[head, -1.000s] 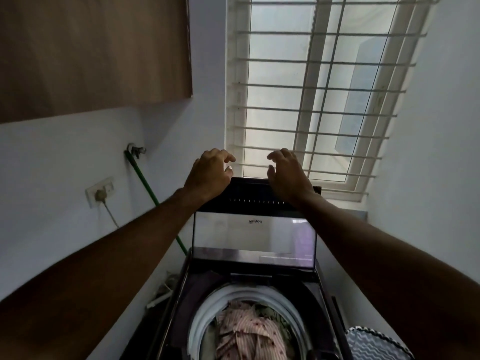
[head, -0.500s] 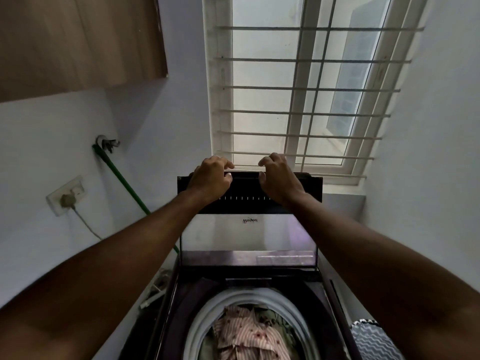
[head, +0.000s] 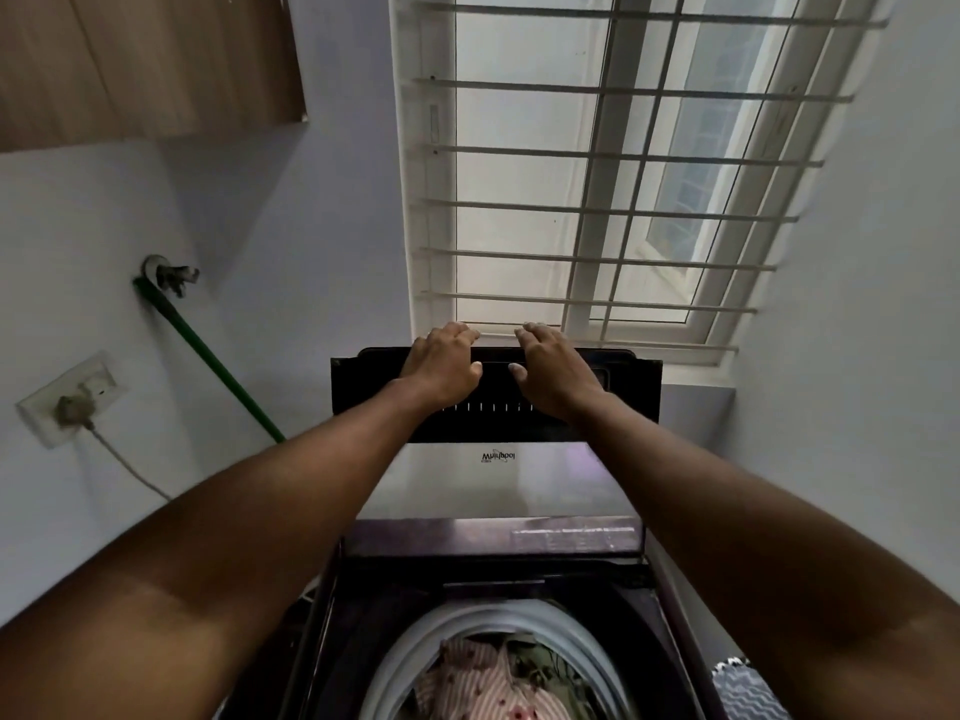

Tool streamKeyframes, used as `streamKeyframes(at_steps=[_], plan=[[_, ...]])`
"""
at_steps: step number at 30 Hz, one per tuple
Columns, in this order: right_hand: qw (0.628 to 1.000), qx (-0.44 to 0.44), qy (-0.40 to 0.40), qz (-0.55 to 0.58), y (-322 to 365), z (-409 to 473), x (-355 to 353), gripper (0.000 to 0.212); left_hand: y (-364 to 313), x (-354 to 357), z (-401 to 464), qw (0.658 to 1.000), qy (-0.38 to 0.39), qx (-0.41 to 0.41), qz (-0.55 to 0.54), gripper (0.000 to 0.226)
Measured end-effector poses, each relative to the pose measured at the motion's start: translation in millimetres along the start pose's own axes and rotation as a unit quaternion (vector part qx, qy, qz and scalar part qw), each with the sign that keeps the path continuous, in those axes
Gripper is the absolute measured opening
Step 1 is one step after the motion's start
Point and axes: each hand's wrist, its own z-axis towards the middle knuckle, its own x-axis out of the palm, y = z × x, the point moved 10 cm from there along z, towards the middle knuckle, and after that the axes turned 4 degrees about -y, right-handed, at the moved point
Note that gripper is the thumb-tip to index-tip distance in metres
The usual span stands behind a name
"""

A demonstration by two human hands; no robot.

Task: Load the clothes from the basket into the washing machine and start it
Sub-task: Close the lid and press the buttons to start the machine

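The top-loading washing machine (head: 644, 605) stands open below me, its dark lid (head: 363, 402) raised upright against the window. My left hand (head: 441, 363) and my right hand (head: 553, 368) both grip the lid's top edge, fingers curled over it and thumbs on the front face. In the white-rimmed drum (head: 415, 652) lies a pink striped garment (head: 467, 678) with some green cloth (head: 540, 659) beside it. At the bottom right a corner of the zigzag-patterned basket (head: 737, 691) shows.
A barred window (head: 597, 174) fills the wall behind the machine. On the left wall are a tap with a green hose (head: 208, 356), a socket with a plug (head: 72, 402) and a wooden cabinet (head: 140, 59) above. A white wall is close on the right.
Both hands went from touching the lid's top edge to gripping it. The view has tilted, so the lid and hands sit lower in frame; the lid looks slightly further towards me.
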Motion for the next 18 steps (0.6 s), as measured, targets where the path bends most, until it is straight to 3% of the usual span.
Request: streamKeyframes(at_steps=[4,7,10,15,18], plan=[[0.996,0.016,0.074,-0.041,-10,5,27,0.081,21,22,1,0.998,0.027,-0.038,0.039,0.063],[0.993,0.032,0.098,-0.061,-13,-4,45,0.087,27,25,-2,0.994,0.007,-0.041,0.097,0.058],[0.994,0.046,0.070,-0.074,-8,1,34,0.078,20,13,3,0.991,-0.012,-0.049,0.121,0.054],[0.993,0.029,0.064,-0.099,9,5,9,0.060,24,-3,3,0.997,-0.021,-0.076,0.016,0.037],[0.993,0.008,0.076,-0.090,17,-2,1,0.054,17,-10,-10,0.997,0.006,-0.074,0.032,0.040]])
